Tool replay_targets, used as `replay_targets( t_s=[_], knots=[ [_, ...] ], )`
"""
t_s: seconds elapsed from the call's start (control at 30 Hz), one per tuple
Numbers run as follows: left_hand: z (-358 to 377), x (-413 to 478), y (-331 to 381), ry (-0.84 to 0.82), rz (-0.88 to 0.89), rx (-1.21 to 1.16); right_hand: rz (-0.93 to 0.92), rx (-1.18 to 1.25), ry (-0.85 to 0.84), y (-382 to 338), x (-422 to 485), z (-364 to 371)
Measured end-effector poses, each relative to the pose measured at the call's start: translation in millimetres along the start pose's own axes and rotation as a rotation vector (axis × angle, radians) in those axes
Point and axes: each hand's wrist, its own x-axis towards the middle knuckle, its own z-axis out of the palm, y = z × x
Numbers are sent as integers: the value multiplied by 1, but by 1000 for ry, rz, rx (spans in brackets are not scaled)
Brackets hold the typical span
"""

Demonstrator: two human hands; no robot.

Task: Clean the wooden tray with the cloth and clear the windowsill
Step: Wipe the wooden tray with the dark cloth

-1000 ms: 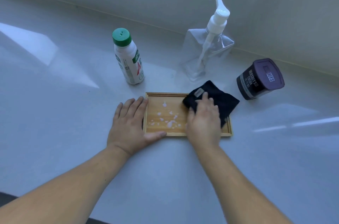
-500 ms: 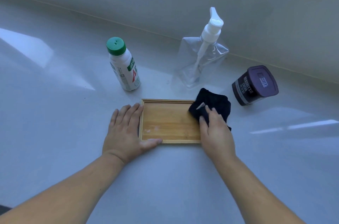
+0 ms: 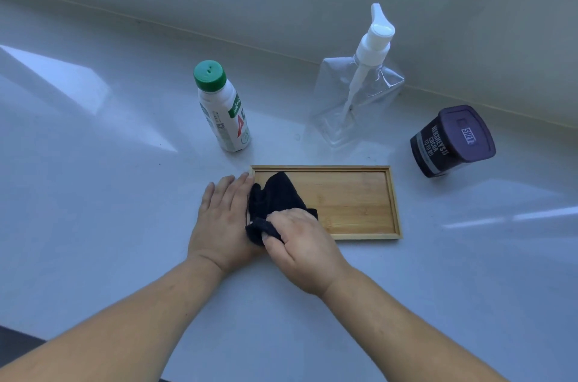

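Observation:
A rectangular wooden tray (image 3: 359, 200) lies flat on the white windowsill (image 3: 93, 194). A dark cloth (image 3: 276, 195) covers the tray's left end. My right hand (image 3: 300, 244) is shut on the cloth's near edge and presses it down at the tray's front left corner. My left hand (image 3: 222, 216) lies flat on the sill with fingers spread, against the tray's left rim. The uncovered wood looks clean.
Behind the tray stand a white bottle with a green cap (image 3: 223, 106) at the left and a clear pump dispenser pouch (image 3: 359, 90) in the middle. A dark cocoa tub with a purple lid (image 3: 452, 140) stands at the right. The wall runs close behind them.
My right hand has swept the cloth from the tray's right end to its left end. The white spots on the wood are gone. My left hand has stayed at the left rim.

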Motion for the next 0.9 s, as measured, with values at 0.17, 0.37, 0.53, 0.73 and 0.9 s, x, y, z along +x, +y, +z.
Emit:
replay_targets(
  t_s=[0.17,0.37,0.53,0.73,0.9],
  knots=[
    [1,-1,1,38,-14,9,144,2,77,35,-30,-37],
    [-1,0,2,12,-23,36,426,-122,230,95,-86,-95],
    [-2,0,3,5,-21,46,363,-55,209,57,-59,-56],
    [2,-1,-3,11,-2,-7,265,116,51,-23,7,16],
    [4,0,-2,45,-5,-14,157,41,-47,3,-9,-9]
  ],
)
